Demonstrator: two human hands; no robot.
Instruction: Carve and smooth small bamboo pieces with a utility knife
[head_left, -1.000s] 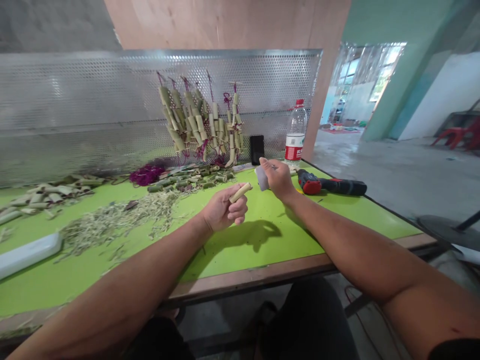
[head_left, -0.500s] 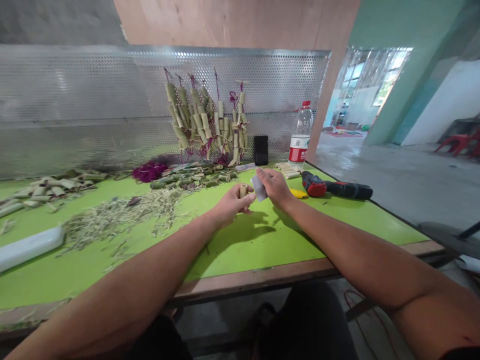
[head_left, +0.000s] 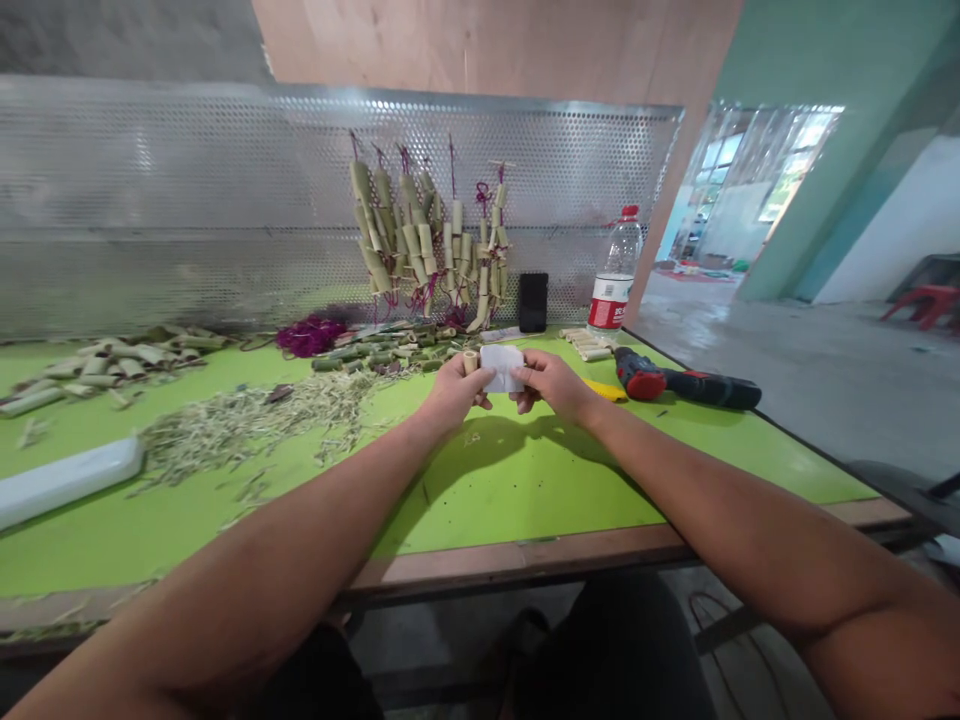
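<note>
The left hand [head_left: 454, 393] is curled closed around a short bamboo tube [head_left: 470, 362], just beside the white paper [head_left: 501, 368] pinched firmly in the right hand [head_left: 551, 385], both steadied close together above the green table [head_left: 510, 480].

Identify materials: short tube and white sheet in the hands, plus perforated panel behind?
The tube looks like bamboo or cane: pale straw colour, matte, cut end. The sheet is matte white, possibly paper or the back of an abrasive sheet; the look leaves it open. The panel looks like punched metal: silvery sheen, regular round holes.
</note>
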